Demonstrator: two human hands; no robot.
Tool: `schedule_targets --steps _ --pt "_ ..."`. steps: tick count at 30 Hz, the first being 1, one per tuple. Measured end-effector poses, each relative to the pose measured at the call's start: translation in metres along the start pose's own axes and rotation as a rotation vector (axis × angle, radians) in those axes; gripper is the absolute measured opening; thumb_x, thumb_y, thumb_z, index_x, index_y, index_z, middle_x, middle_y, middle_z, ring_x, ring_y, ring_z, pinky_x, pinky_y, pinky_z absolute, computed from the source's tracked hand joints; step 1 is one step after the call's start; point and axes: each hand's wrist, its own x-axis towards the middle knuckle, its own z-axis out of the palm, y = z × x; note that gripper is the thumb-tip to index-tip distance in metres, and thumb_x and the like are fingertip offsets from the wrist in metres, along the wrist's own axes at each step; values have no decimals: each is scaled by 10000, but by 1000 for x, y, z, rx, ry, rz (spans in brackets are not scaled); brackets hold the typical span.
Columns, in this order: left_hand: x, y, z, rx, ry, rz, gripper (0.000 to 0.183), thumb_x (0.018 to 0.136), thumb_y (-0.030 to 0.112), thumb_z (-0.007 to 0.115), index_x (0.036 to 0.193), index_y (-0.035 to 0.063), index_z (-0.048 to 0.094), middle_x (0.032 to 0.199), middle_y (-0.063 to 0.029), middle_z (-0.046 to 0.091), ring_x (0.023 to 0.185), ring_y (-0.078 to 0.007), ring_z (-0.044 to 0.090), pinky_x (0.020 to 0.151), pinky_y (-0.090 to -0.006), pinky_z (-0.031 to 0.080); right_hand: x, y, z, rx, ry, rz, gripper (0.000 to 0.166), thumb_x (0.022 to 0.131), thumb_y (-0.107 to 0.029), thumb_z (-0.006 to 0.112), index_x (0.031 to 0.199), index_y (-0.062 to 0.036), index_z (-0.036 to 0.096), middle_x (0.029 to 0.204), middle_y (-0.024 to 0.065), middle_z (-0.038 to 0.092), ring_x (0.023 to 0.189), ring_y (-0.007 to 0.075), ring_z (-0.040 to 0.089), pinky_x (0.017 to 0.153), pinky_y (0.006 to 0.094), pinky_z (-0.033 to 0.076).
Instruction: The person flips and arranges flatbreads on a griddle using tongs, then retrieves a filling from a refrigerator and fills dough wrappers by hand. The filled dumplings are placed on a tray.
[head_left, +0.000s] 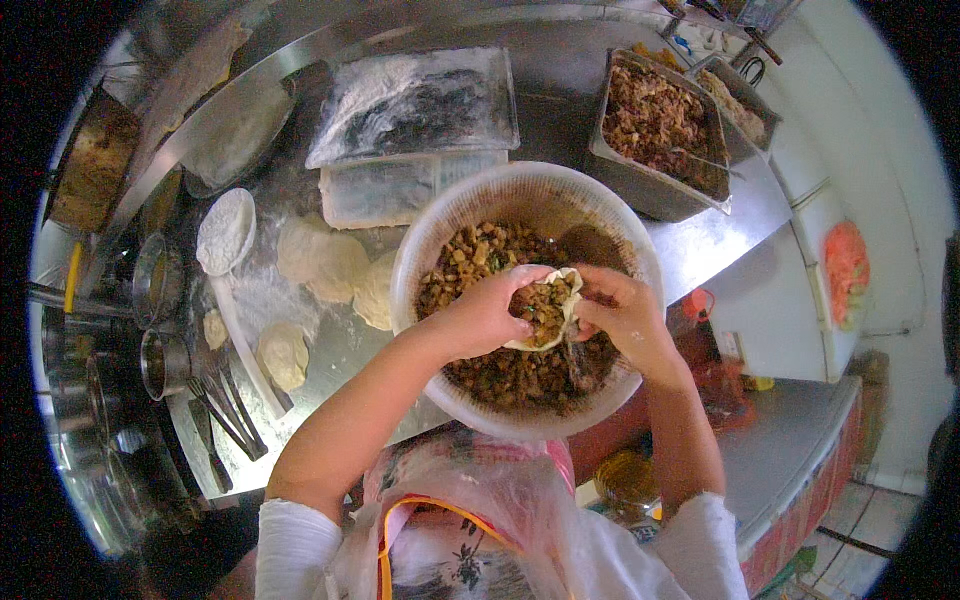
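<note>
Both of my hands hold a round dough wrapper (570, 309) heaped with chopped brown filling (541, 304). My left hand (491, 307) cups it from the left, the thumb lying across the filling. On the other side, my right hand (619, 311) grips the rim of the dough with its fingers. The wrapper is over a large white round basin (411, 259) with more of the brown chopped filling (480, 251) inside. Something dark, partly hidden, stands in the filling below my right hand; I cannot tell what it is.
Flattened dough pieces (322, 259) and a flour-covered ladle (227, 232) lie on the floured steel table (337, 367). Forks (225, 409) rest at its front left edge. Behind the basin is a floury tray (420, 101); a metal container (660, 124) of reddish-brown filling stands back right.
</note>
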Motion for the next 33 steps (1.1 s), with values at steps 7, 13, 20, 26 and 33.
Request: schedule_targets --steps 7,13,20,26,33 --pt "-1 -4 12 -1031 208 -62 517 709 -19 616 1185 48 426 1088 -57 552 1015 -172 522 891 -310 401 -7 3 -2 112 79 -179 85 789 10 568 869 29 592 823 62 582 704 110 558 589 222 464" --pt "-2 -16 30 -1048 172 -175 433 738 -24 578 1147 35 448 1087 -63 554 1019 -177 520 888 -312 399 -7 14 5 -94 71 -405 180 780 3 580 959 25 590 776 38 599 649 103 560 597 220 473" --pt "-2 -13 30 -819 136 -172 400 766 38 513 1162 35 460 1080 -60 562 1000 -174 532 906 -309 388 -9 15 0 28 -1 -193 138 764 -2 603 899 24 585 762 34 592 660 93 566 597 224 477" --pt "-3 -26 31 -709 88 -168 346 801 93 480 1137 12 486 1066 -71 571 982 -169 537 899 -298 388 -8 4 2 -48 -87 -109 135 765 -18 613 886 35 583 738 32 581 642 96 562 591 224 473" --pt "-1 -15 25 -451 0 -145 311 845 98 437 1142 26 493 1018 -72 594 933 -153 548 842 -294 419 -10 -8 8 77 -103 -30 109 764 42 590 873 47 590 848 78 550 699 128 571 611 228 478"
